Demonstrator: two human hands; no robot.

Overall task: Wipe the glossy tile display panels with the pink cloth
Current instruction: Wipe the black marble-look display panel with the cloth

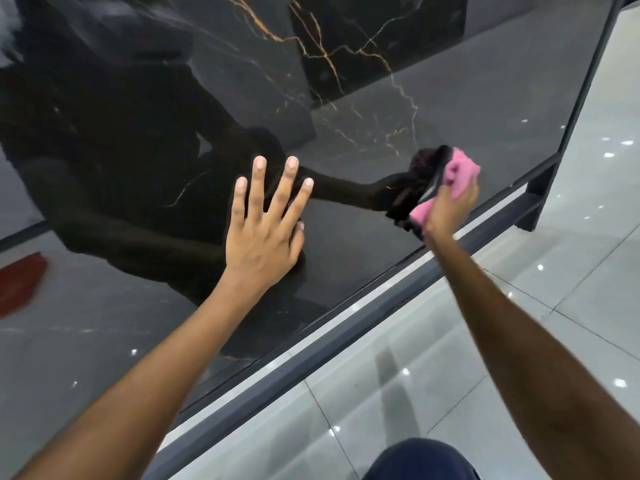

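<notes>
bunching the soft pink cloth (pixel 457 174) in its grip, the right hand (pixel 450 206) rubs the slick, fragile-looking panel (pixel 381 57); left hand (pixel 266 230) rests flat, fingers spread.

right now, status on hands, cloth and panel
Left hand flat, fingers spread on black tile panel. Right hand grips pink cloth against panel near its lower frame. Nothing in the way.
</notes>
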